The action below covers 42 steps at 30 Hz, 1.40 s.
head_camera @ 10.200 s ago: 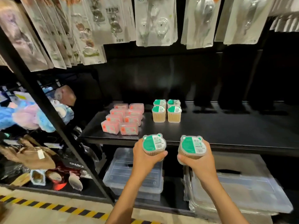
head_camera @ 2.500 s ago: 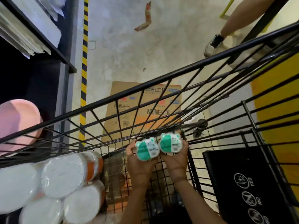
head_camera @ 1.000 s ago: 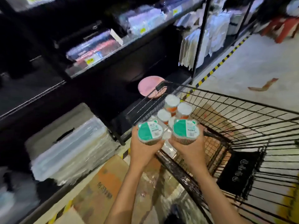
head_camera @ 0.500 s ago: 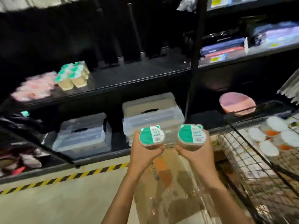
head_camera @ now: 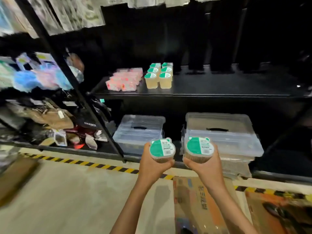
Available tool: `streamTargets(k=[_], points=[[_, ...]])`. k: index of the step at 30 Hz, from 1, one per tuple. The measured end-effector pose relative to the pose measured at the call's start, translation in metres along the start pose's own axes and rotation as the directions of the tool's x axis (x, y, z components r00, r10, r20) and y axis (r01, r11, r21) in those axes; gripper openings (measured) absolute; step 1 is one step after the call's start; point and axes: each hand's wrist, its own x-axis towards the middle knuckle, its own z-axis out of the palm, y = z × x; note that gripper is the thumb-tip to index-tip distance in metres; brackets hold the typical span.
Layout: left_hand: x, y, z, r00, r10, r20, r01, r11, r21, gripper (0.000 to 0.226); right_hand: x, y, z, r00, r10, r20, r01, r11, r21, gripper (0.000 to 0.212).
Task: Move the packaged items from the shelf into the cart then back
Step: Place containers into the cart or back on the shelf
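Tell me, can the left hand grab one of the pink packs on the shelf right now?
Probably not yet. The left hand already grips a green-lidded tub, so it has no free fingers. The pink packs lie unblocked on the shelf.

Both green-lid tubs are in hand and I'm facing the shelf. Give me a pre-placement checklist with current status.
1. Left hand grips left tub: ok.
2. Right hand grips right tub: ok.
3. Tubs upright, lids up: ok.
4. Bare shelf space to the right of the six shelved tubs: ok.
5. Path up to that space free of obstacles: ok.
6. Pink packs out of the way, to the left of the tubs: ok.
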Motion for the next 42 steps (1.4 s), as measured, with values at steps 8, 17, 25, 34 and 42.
streamTargets(k=[8, 17, 25, 34, 42], points=[[0.121, -0.019, -0.034, 0.999, 0.016, -0.029, -0.016, 1.000, -0.016, 0.064, 0.100, 0.006, 0.073, 0.998, -0.055, 0.015, 0.055, 0.998, 0.005, 0.082], [0.260, -0.011, -0.043, 0.999, 0.053, -0.009, -0.053, 0.997, -0.052, 0.069, 0.219, -0.003, 0.130, 0.995, -0.103, 0.009, 0.102, 0.994, 0.037, 0.084], [0.368, -0.017, -0.042, 0.998, 0.059, 0.037, -0.053, 0.987, -0.154, 0.077, 0.298, 0.007, 0.170, 0.993, -0.100, -0.057, 0.102, 0.994, 0.039, 0.092], [0.441, -0.057, -0.019, 0.982, 0.186, -0.017, -0.186, 0.982, -0.021, 0.078, 0.346, 0.019, 0.198, 0.979, -0.011, -0.203, 0.021, 0.999, 0.048, 0.101], [0.471, -0.073, -0.010, 0.999, 0.038, 0.005, -0.038, 0.996, -0.077, 0.084, 0.362, 0.022, 0.215, 0.963, 0.026, -0.267, -0.016, 0.999, 0.041, 0.105]])
